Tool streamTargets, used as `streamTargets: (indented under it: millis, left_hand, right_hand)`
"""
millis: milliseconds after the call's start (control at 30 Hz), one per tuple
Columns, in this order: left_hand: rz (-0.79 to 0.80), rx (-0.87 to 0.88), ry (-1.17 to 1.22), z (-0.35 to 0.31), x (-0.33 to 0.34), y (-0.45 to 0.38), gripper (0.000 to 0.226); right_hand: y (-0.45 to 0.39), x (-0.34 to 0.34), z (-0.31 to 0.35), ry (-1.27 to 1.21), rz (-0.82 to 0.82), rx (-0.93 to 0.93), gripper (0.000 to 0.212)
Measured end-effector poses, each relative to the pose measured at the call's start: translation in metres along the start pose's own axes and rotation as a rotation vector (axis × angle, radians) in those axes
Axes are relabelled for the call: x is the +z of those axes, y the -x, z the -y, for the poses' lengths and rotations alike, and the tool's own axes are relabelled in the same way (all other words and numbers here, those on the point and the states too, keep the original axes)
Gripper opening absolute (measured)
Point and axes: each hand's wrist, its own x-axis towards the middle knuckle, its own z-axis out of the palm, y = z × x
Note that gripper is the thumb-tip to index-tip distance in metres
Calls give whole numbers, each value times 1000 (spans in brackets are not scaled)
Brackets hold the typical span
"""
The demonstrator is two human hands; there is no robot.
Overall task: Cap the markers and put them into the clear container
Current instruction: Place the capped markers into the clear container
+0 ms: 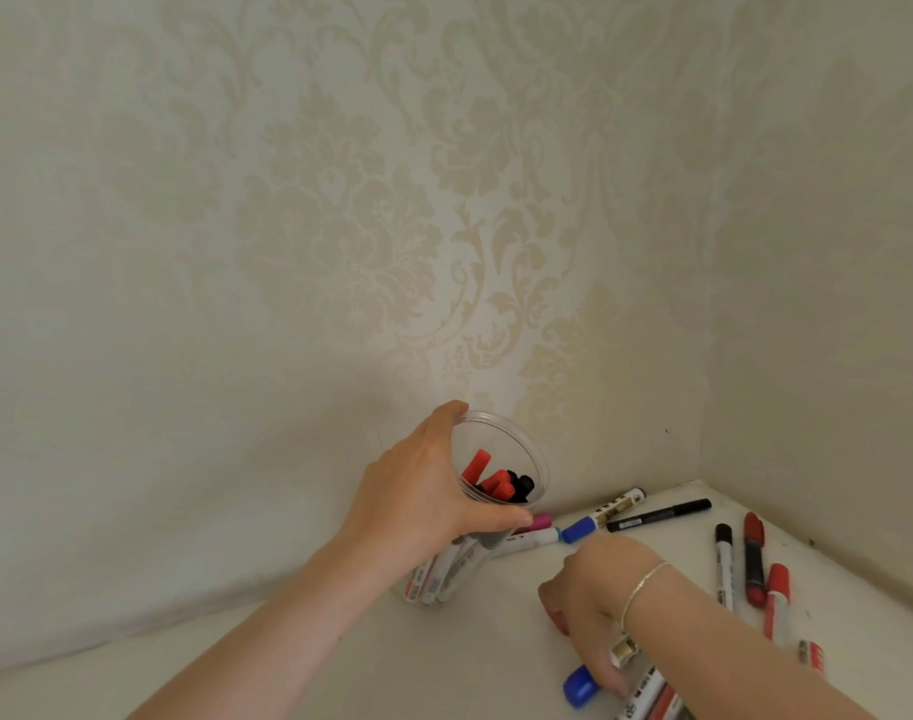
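Markers sorted into a clear cup

The clear cup, frame centre, is gripped by the left hand; a blue-capped marker, lower right, is grasped by the right hand.

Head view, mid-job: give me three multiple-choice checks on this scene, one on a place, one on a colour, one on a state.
1. Where is the left hand?
A. flat on the table
B. gripping the clear container
C. out of view

2. What colour are the caps inside the container?
A. red and black
B. green and yellow
C. all white

3. What is the right hand doing?
A. resting on the wall
B. holding the container
C. down on markers beside a blue cap

Answers: 1 B, its fingers wrap the rim. 2 A, red caps and black caps show through the opening. 3 C, its fingertips press among markers near the table's front edge.
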Motion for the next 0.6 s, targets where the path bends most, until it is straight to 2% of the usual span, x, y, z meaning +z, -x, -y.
streamTargets:
  millis: [167,333,433,500,600]
  left_hand:
    - [3,9,-6,-3,1,5,114]
    - [24,18,-9,-8,5,14,115]
    - [38,26,-15,-11,8,20,117]
    - [35,32,-7,-11,8,24,116]
    - [21,41,2,-9,8,27,116]
  right_hand:
    - [2,8,4,76,12,12,60]
    - [5,17,5,21,-49,39,54]
    - [5,28,1,-119,-205,39,41]
    - [5,33,-11,-329,-355,10,29]
    - [16,28,-38,-756,-709,22,19]
